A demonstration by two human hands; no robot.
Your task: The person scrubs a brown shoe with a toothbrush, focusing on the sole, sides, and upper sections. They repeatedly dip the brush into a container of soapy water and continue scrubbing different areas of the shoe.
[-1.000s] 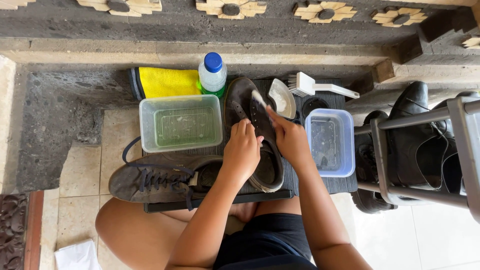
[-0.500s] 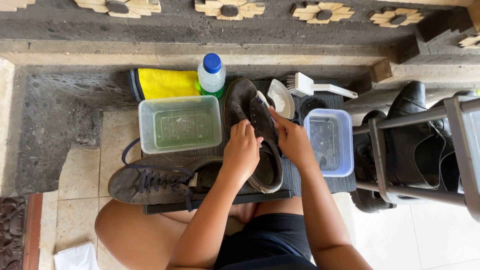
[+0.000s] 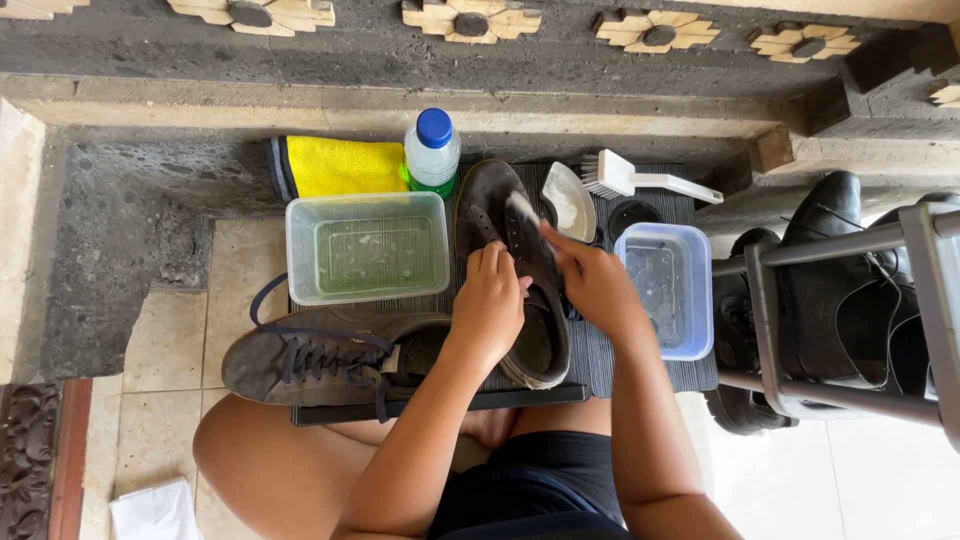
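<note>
Your left hand is wrapped around the side of the dark brown shoe, fingers curled over its upper edge, gripping it and holding it on the ribbed dark mat. Your right hand is pinched shut on a small brush whose pale tip lies on the shoe's tongue, near the toe end.

To do this scrubbing well, hold the shoe firm with the left hand so it does not roll under the strokes, and work the brush in short passes along the tongue and eyelets rather than across them. Keep your left fingers clear of the bristles. Dip into the clear tub just beside your right wrist when the brush runs dry; it seems to hold a little water, though how much is hard to tell.

The shoe lies between your two hands, toe pointing away from you, heel near your knees. Its mate, the laced shoe, lies on its side to the left, just under your left forearm, laces trailing off the mat. Beyond it stands a larger clear container with greenish liquid, and behind that a yellow cloth and a plastic bottle with a blue cap. A white-handled brush rests past the toe, well apart from your right hand
</note>
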